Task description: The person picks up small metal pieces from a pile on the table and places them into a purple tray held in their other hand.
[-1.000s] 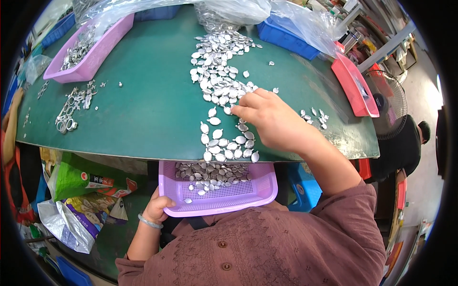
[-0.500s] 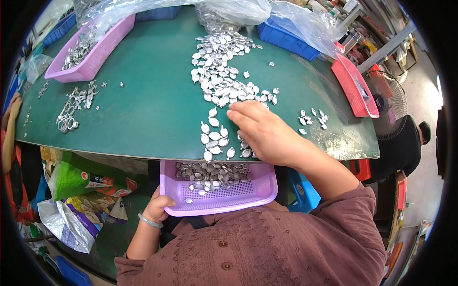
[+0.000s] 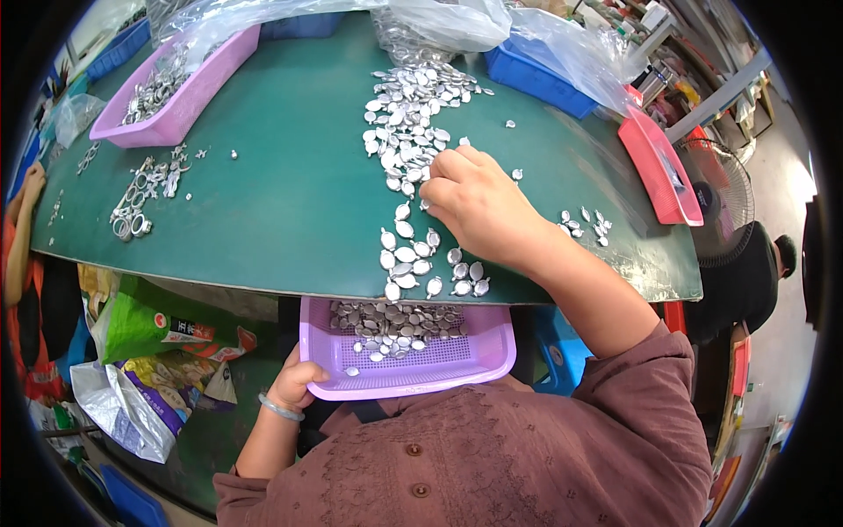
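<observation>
My left hand is closed on the left end of a lilac plastic basket, held at the table's front edge. Many small oval silver metal pieces lie in the basket. More of these pieces form a long heap on the green table, with a looser group nearer me. My right hand rests over the right side of the heap, its fingers curled down among the pieces. Whatever its fingertips hold, if anything, is hidden beneath the hand.
A small cluster of ovals lies at the right. Left stand a pink-purple basket of metal parts and loose rings. Blue trays, plastic bags and a red basket line the back and right. Other people are at both sides.
My right hand has moved slightly up and away from me, its fingers now more curled, uncovering several near pieces. My left hand keeps its grip on the basket. The whole view has shifted a little.
</observation>
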The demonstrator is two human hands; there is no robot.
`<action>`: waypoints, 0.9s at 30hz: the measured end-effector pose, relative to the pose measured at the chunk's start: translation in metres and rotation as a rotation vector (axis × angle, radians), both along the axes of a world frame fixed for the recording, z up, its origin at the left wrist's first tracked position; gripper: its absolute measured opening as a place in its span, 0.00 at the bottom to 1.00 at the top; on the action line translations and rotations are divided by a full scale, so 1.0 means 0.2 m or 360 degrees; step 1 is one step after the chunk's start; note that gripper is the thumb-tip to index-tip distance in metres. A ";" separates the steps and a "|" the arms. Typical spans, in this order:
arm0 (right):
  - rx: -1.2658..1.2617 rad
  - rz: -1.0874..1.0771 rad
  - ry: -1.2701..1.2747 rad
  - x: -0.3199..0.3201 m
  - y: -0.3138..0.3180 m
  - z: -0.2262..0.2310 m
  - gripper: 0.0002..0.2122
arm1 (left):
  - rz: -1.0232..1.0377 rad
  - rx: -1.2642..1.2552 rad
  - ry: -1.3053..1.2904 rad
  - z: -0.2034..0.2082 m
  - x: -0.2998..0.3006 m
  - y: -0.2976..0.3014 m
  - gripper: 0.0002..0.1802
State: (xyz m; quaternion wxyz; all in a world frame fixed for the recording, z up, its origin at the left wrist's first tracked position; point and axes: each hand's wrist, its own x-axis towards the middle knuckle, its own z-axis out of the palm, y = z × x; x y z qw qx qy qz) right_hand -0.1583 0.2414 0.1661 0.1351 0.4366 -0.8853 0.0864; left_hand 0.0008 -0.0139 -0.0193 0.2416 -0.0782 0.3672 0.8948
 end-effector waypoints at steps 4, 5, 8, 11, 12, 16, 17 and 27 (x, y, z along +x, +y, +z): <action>-0.0026 0.0002 -0.0307 0.01 -0.02 0.02 0.03 | -0.0007 0.0003 -0.0002 -0.03 0.00 -0.01 0.36; -0.0026 -0.0004 -0.0307 0.01 -0.02 0.03 0.03 | -0.0014 0.0004 -0.0002 -0.03 0.00 -0.02 0.36; -0.0171 0.0064 -0.0361 -0.04 -0.01 0.05 0.04 | -0.0036 -0.0008 -0.0020 -0.02 0.00 -0.01 0.36; -0.0031 -0.0006 -0.0238 -0.06 -0.04 0.03 0.09 | -0.0030 -0.0029 -0.0004 0.00 0.00 -0.01 0.36; -0.0029 0.0001 -0.0239 -0.05 -0.04 0.03 0.09 | -0.0024 -0.0034 -0.0010 0.01 0.00 -0.01 0.36; -0.0033 0.0131 -0.0458 -0.04 -0.04 0.06 0.09 | -0.0038 -0.0040 -0.0005 0.01 0.00 -0.01 0.37; -0.0058 0.0084 -0.0342 -0.05 -0.06 0.05 0.10 | -0.0044 -0.0042 -0.0005 0.01 0.00 -0.01 0.37; 0.0043 0.0116 -0.0201 -0.07 -0.04 0.03 0.12 | -0.0067 -0.0049 0.0001 0.00 0.00 -0.02 0.37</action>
